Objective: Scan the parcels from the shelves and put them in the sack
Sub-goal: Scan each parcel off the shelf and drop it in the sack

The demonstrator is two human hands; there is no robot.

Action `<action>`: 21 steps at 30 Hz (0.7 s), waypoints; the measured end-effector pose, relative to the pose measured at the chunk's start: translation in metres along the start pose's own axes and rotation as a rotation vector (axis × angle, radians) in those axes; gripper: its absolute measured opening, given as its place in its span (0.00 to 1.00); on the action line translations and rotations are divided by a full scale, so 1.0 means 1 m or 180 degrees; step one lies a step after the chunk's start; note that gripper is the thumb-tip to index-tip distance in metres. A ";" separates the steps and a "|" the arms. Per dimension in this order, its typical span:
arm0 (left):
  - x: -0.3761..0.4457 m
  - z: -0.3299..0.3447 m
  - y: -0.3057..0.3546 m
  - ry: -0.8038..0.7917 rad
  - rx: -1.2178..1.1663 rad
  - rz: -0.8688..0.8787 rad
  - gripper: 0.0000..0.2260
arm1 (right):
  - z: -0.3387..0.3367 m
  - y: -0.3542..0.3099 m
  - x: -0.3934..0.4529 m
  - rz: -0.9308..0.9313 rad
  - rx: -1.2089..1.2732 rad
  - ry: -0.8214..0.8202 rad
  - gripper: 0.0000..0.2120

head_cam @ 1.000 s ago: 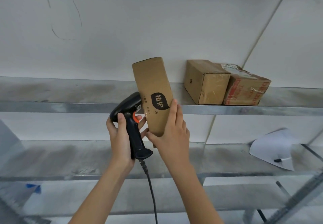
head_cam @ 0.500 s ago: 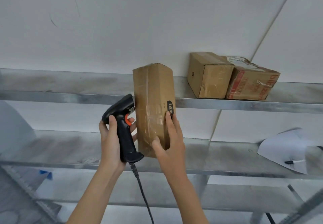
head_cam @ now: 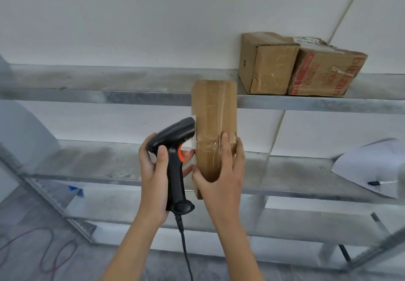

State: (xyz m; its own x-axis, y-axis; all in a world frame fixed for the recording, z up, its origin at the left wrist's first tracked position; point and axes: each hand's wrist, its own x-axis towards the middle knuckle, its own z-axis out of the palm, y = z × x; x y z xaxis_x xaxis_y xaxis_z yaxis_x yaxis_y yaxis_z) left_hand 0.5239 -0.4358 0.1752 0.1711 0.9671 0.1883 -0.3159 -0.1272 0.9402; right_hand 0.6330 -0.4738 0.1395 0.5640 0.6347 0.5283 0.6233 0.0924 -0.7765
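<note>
My right hand (head_cam: 221,177) grips the lower part of a tall brown taped cardboard parcel (head_cam: 213,114) and holds it upright in front of the shelves. My left hand (head_cam: 153,177) grips the handle of a black barcode scanner (head_cam: 175,153) with an orange trigger; the scanner's head points at the parcel's left side, almost touching it. Two more cardboard parcels sit side by side on the upper shelf: a plain brown one (head_cam: 267,64) and one with red print (head_cam: 326,70). No sack is in view.
Metal shelves (head_cam: 98,96) run across the view in several tiers against a white wall. A white sheet of paper with a black pen (head_cam: 372,171) lies on the middle shelf at right. The scanner's cable (head_cam: 186,250) hangs down between my arms. Thin cables lie on the floor at lower left.
My right hand has turned the parcel, so the side with the black logo has gone out of sight and a taped face shows. Both hands sit lower against the shelves as the camera tilted.
</note>
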 end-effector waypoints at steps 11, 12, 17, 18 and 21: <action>-0.041 -0.047 -0.008 -0.0034 0.0507 0.0194 0.17 | -0.034 0.036 -0.038 0.0382 0.1148 0.0041 0.36; -0.045 -0.050 -0.010 -0.0111 0.0552 0.0174 0.16 | -0.032 0.037 -0.041 0.0411 0.1163 0.0015 0.36; -0.068 -0.058 -0.018 -0.0354 0.0803 0.0243 0.17 | -0.022 0.039 -0.050 0.0564 0.1275 -0.0051 0.36; -0.071 -0.060 -0.019 -0.0397 0.0898 0.0304 0.18 | -0.021 0.040 -0.051 0.0609 0.1322 -0.0067 0.35; -0.069 -0.076 -0.016 -0.0625 0.1382 0.0530 0.21 | -0.024 0.046 -0.049 0.0753 0.1427 -0.0204 0.34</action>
State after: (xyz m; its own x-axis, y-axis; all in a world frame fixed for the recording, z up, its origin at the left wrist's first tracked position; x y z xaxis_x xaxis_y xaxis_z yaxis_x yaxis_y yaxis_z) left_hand 0.4458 -0.4832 0.1258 0.3370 0.8714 0.3565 0.0562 -0.3966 0.9163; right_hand 0.6470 -0.5195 0.0861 0.6185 0.7224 0.3090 0.1811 0.2516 -0.9507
